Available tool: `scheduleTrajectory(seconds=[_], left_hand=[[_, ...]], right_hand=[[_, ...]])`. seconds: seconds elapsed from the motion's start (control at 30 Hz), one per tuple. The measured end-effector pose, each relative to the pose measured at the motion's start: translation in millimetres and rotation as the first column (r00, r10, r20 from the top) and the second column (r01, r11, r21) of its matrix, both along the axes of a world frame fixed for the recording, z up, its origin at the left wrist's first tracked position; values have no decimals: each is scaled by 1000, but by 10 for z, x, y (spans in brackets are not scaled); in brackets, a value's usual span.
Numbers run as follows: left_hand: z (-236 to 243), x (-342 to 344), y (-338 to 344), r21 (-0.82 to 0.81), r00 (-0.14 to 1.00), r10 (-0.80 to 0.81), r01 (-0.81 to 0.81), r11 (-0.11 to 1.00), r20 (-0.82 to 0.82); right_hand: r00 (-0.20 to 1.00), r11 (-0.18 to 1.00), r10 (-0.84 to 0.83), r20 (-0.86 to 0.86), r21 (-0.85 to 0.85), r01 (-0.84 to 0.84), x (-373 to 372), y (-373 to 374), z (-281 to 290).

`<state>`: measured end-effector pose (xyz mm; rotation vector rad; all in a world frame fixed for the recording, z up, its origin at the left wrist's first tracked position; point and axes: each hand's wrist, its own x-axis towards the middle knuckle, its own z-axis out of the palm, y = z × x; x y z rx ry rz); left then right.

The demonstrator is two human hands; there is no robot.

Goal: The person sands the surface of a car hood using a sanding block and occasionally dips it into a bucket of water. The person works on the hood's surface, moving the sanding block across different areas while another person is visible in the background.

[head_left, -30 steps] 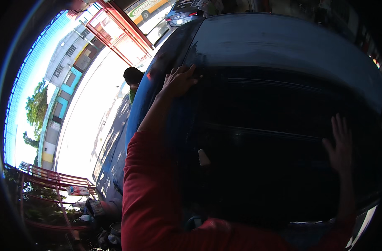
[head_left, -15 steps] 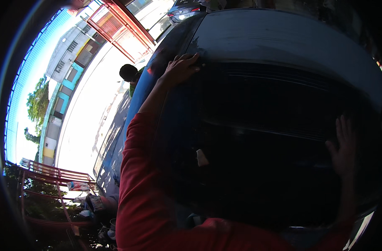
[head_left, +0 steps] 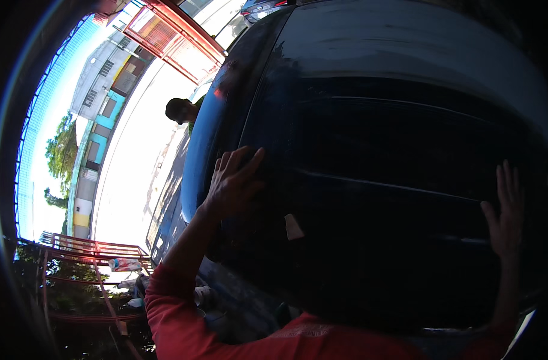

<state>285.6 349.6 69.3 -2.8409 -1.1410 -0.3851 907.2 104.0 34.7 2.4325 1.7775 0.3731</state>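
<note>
A dark blue car body (head_left: 193, 174) fills the middle and right, much of it in deep shade. My left hand (head_left: 232, 183) rests on its left part, fingers bent but apart over the surface; anything under the palm is hidden. Farther right, my right hand (head_left: 506, 216) lies flat against the dark panel with its fingers stretched out and nothing visible in them. Between the hands, a small pale four-sided piece (head_left: 294, 227) shows on the dark surface. Beyond them, the far part of the car is a dull whitish-grey panel (head_left: 394, 39).
A person's head (head_left: 179, 111) shows just past the car's left side. A red metal gate (head_left: 175, 45) and another parked car (head_left: 263, 9) stand at the back. Lower left, a red metal rack (head_left: 97, 247) stands near bags and containers.
My left hand has come back toward me along the car, from the edge of the whitish panel to the nearer left part. My right hand stays flat on the panel. The view has shifted slightly.
</note>
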Motion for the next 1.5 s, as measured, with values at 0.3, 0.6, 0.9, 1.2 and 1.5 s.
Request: scheduleTrajectory(seconds=[0.3,0.6,0.9,1.2,1.5], left_hand=[[-31,1100,1598,35,931,366,-366,930,-4],[-101,-90,-581,48,983,179,-180,982,29],[-161,810,2034,113,946,324,-324,939,19],[-200,69,727,97,957,279,-285,953,79],[53,-1232,-1825,-204,932,304,-264,943,199]], right_hand=[[969,998,62,-240,45,-53,-112,-9,286],[999,1000,-4,-39,-14,4,-146,-58,34],[966,991,95,-241,113,-69,-361,-60,343],[936,982,136,-324,166,-85,-546,-203,226],[934,978,159,-319,184,-103,-489,-227,147]])
